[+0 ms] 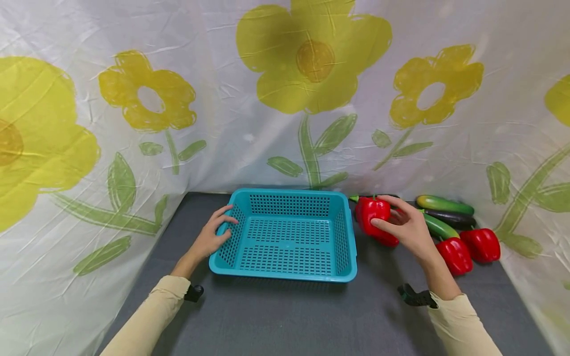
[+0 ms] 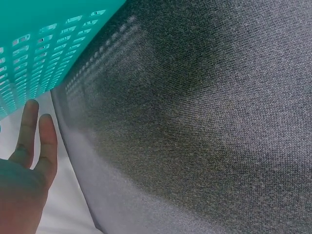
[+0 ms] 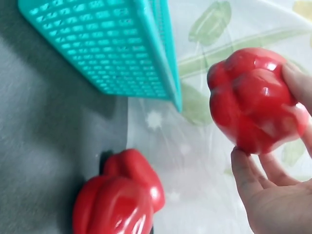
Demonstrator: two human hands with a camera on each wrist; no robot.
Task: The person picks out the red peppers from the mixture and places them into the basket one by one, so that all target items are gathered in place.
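My right hand grips a glossy red bell pepper just right of the teal basket. In the right wrist view, thumb and fingertips pinch this pepper from opposite sides, above the table. More red peppers lie below it there. My left hand holds the basket's left rim, with some fingertips reaching inside over the edge. From the left wrist, two straighter fingers of that hand show outside the perforated basket wall; the others are hidden.
To the right lie two red peppers, a dark eggplant, a green-yellow zucchini and another green one. A flowered white curtain hangs behind the dark grey table.
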